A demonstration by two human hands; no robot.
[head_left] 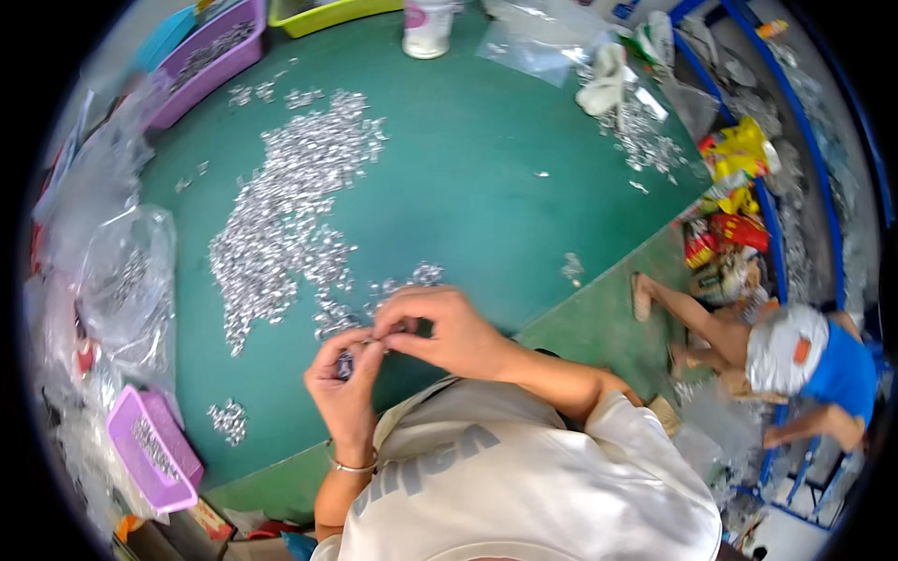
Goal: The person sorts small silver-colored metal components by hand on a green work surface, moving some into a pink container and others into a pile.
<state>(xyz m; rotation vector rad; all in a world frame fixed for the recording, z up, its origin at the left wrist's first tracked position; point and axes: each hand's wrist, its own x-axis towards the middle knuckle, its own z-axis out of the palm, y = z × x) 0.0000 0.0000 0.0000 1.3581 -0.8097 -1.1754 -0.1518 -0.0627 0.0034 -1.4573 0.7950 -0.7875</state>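
Close to the front edge of the green table (468,187), my two hands meet with their fingertips touching. My left hand (344,379) is closed in a pinch, and a few small silvery metal pieces show dark between its fingers. My right hand (444,327) pinches at the same spot with thumb and forefinger; what lies between the tips is too small to make out. Just beyond my fingers spreads a large heap of small shiny metal parts (290,215). A few loose ones (427,273) lie right by my right knuckles.
Purple bins of metal parts stand at far left (210,56) and near left (154,449). Clear plastic bags (126,262) line the left edge. A white tub (428,28) and a white glove (603,79) sit at the back. A person in blue (837,374) bends by the blue rack.
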